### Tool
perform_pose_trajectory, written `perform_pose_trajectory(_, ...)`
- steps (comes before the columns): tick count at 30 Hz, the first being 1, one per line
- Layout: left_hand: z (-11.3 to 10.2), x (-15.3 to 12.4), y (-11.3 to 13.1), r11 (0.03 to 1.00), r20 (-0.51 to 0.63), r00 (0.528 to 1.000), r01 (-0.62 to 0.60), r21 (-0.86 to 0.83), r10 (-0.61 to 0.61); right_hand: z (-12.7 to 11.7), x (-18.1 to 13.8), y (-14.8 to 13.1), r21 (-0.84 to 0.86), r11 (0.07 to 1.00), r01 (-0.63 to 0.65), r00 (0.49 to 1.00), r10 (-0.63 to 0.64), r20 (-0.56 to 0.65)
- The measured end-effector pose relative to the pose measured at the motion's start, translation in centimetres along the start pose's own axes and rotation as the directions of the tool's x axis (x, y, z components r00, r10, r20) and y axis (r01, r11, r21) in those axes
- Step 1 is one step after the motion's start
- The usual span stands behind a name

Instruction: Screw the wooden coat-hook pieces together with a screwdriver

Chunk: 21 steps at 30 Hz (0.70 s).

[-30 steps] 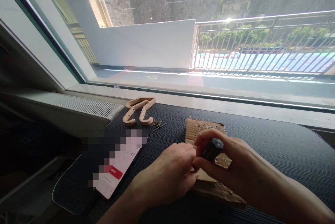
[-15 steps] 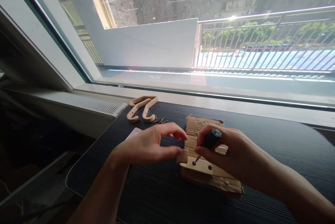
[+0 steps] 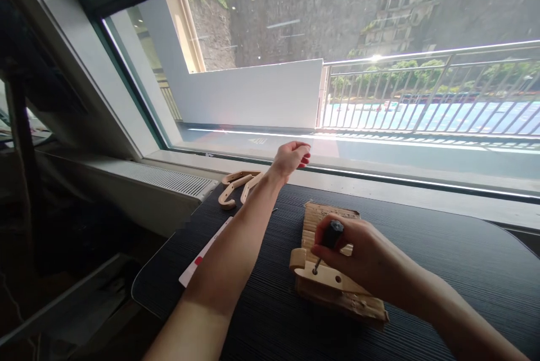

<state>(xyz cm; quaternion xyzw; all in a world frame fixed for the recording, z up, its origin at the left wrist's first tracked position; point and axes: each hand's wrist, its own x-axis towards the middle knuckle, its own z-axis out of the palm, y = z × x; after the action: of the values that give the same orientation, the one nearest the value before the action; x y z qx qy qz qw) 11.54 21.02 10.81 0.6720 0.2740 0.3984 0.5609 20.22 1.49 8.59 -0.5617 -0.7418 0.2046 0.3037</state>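
My right hand (image 3: 350,243) is wrapped round the black handle of a screwdriver (image 3: 333,231). Its metal shaft slants down into one hole of a pale wooden hook (image 3: 329,281); a second hole lies to the right of it. Under the hook is a piece of corrugated cardboard (image 3: 310,226) with torn edges and small punctures. My left hand (image 3: 292,157) is stretched far forward over the windowsill side, fingers curled closed; whether anything is in them I cannot make out. Below that forearm, more wooden hooks (image 3: 234,186) lie at the table's far left, partly covered.
The dark ribbed table (image 3: 439,254) has a rounded right corner. A pink-white flat object (image 3: 202,257) is partly under my left forearm. Beyond the table run the windowsill (image 3: 379,192) and a large window; a vented ledge (image 3: 169,178) stands at the left.
My left hand has left the hook's curved end, swung forward and up, and its fingers have closed. The right hand keeps the screwdriver in the same hole. The view has tilted upward.
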Motion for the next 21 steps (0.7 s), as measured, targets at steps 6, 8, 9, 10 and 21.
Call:
perform_pose_trajectory(6,-1.2,-5.2,0.4,0.948,0.346,0.938,-0.114,0.296,0.005,-0.3,-0.1,-0.4,-0.01,1.0,0.006,1.0,-0.006,-0.007)
perform_pose_trajectory(8,-2.6,-8.1,0.8,0.921,0.439,0.897,-0.13,0.366,-0.047,-0.3,-0.1,-0.3,-0.006,1.0,0.001,1.0,-0.002,-0.016)
perform_pose_trajectory(9,-3.3,-9.4,0.9,0.91,0.491,0.867,-0.137,0.391,-0.08,-0.2,-0.1,-0.2,-0.001,1.0,0.0,1.0,0.0,-0.02)
perform_pose_trajectory(10,-3.8,-10.7,0.9,0.895,0.55,0.827,-0.151,0.42,-0.119,-0.2,-0.1,-0.1,0.003,1.0,0.0,1.0,0.0,-0.023)
perform_pose_trajectory(21,-1.9,-14.6,-1.5,0.672,0.648,0.76,-0.454,0.585,-0.051,0.2,-0.1,0.5,0.035,0.998,-0.044,0.999,0.044,-0.011)
